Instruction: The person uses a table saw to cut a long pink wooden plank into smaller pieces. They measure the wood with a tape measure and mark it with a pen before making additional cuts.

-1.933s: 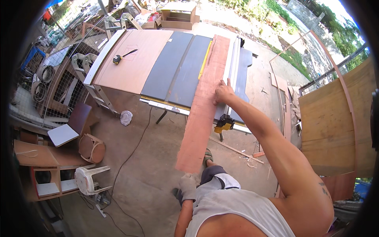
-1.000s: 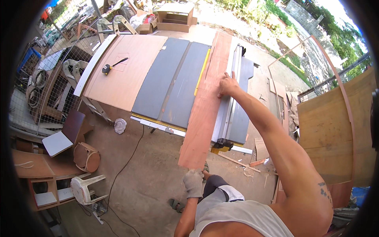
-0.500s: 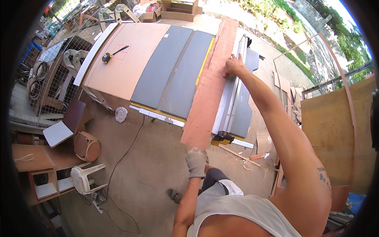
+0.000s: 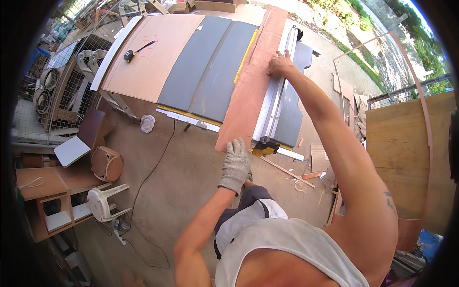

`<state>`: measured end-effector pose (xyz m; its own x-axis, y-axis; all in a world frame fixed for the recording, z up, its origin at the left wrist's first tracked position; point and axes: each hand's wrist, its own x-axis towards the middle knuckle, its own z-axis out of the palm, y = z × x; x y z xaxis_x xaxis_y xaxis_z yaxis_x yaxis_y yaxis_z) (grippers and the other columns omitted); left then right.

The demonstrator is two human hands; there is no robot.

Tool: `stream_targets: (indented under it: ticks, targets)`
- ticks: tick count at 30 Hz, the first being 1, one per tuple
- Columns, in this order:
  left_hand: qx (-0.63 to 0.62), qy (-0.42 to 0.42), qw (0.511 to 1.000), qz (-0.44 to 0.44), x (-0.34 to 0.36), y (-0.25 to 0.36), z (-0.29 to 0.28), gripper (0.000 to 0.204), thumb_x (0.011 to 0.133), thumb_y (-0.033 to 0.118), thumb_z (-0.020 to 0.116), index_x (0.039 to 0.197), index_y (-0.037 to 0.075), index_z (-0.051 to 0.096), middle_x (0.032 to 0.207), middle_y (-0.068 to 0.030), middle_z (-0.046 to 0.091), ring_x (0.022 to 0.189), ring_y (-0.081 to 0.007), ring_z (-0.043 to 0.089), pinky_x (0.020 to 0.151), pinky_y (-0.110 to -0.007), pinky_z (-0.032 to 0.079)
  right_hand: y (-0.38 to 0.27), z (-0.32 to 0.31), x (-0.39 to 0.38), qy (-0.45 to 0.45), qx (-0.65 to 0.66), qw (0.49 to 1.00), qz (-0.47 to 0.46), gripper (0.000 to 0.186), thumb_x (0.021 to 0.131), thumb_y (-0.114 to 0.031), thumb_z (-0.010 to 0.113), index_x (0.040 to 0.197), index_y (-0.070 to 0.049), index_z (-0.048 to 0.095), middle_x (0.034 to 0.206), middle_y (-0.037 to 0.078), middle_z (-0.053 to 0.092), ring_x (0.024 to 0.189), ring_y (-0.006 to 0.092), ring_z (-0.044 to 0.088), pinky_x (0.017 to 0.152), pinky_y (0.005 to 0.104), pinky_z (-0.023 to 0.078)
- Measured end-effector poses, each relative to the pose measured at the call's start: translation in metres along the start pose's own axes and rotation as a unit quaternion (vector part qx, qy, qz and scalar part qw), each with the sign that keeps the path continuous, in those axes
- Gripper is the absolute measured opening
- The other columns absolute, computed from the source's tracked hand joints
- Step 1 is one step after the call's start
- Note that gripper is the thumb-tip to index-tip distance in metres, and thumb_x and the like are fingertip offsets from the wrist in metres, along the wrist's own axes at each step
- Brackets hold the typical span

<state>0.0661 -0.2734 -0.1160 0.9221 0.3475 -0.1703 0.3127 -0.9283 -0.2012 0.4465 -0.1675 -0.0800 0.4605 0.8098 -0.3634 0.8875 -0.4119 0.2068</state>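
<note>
A long reddish wooden board (image 4: 252, 91) lies lengthwise over the grey table saw top (image 4: 184, 79), alongside the silver rip fence (image 4: 277, 103). At its near end is my left hand (image 4: 235, 165) in a grey knitted glove, the fingers stretched out over the board's end; the thumb's place is hard to see. Bare and farther along, my right hand (image 4: 282, 64) rests at the board's right edge by the fence, fingers apart, with one finger reaching up along the fence. The saw blade does not show. A black and yellow clamp end (image 4: 266, 147) of the fence sits at the near side.
Left of the saw, a light wooden panel (image 4: 148, 62) carries a tape measure (image 4: 129, 56). A black cord (image 4: 152, 184) trails over the floor past a white stool (image 4: 101, 203). Offcuts (image 4: 313, 175) lie at the right, near a leaning plywood sheet (image 4: 399, 158).
The board has slid away from me along the fence. My left hand has followed its near end forward, going from a closed grip to fingers laid out on top.
</note>
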Motion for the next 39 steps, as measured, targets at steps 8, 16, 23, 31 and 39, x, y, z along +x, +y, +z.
stream_targets:
  ticks: [8,16,23,31,39]
  targets:
    - [-0.026,0.024,0.991,0.132,0.008,-0.016,0.024,0.048,0.086,0.02,0.05,0.127,-0.005,0.052,0.137,-0.0217,0.047,0.128,-0.037,0.044,0.11,-0.053,0.027,-0.004,0.011,0.004,0.013,-0.003,0.999,0.04,0.057,0.074,-0.044,0.073,0.119,-0.01,0.063,0.135,0.009,0.053,0.142,0.028,0.024,0.115,0.0565,0.009]
    - [-0.067,0.081,0.983,0.151,0.026,-0.027,0.036,0.047,0.085,0.018,0.05,0.125,-0.006,0.053,0.133,-0.0244,0.05,0.124,-0.0388,0.049,0.109,-0.051,0.03,0.005,0.002,0.018,0.017,-0.004,0.999,0.044,0.053,0.073,-0.042,0.074,0.117,-0.013,0.065,0.136,0.009,0.052,0.142,0.0272,0.024,0.115,0.0562,0.008]
    - [-0.074,0.078,0.982,0.157,0.055,-0.03,0.022,0.045,0.085,0.016,0.05,0.123,-0.007,0.054,0.13,-0.0249,0.052,0.12,-0.0382,0.052,0.106,-0.049,0.035,0.019,-0.004,0.036,0.001,-0.009,0.998,0.062,0.058,0.075,-0.044,0.073,0.124,-0.014,0.06,0.137,0.007,0.052,0.141,0.0265,0.024,0.115,0.0562,0.009]
    - [-0.048,0.062,0.983,0.165,0.083,-0.032,0.014,0.042,0.086,0.014,0.051,0.123,-0.006,0.054,0.131,-0.0247,0.052,0.121,-0.0378,0.052,0.107,-0.048,0.035,0.036,-0.004,0.057,0.011,-0.008,0.997,0.07,0.054,0.076,-0.041,0.073,0.121,-0.014,0.062,0.136,0.006,0.052,0.141,0.0265,0.025,0.114,0.0566,0.01]
    - [-0.033,0.068,0.987,0.141,0.103,-0.028,0.016,0.043,0.087,0.016,0.05,0.124,-0.004,0.055,0.132,-0.0217,0.052,0.121,-0.0354,0.052,0.106,-0.048,0.035,0.042,0.002,0.06,0.055,-0.019,0.998,0.031,0.033,0.079,-0.033,0.067,0.105,-0.012,0.069,0.124,0.007,0.061,0.135,0.0252,0.036,0.113,0.0582,0.012]
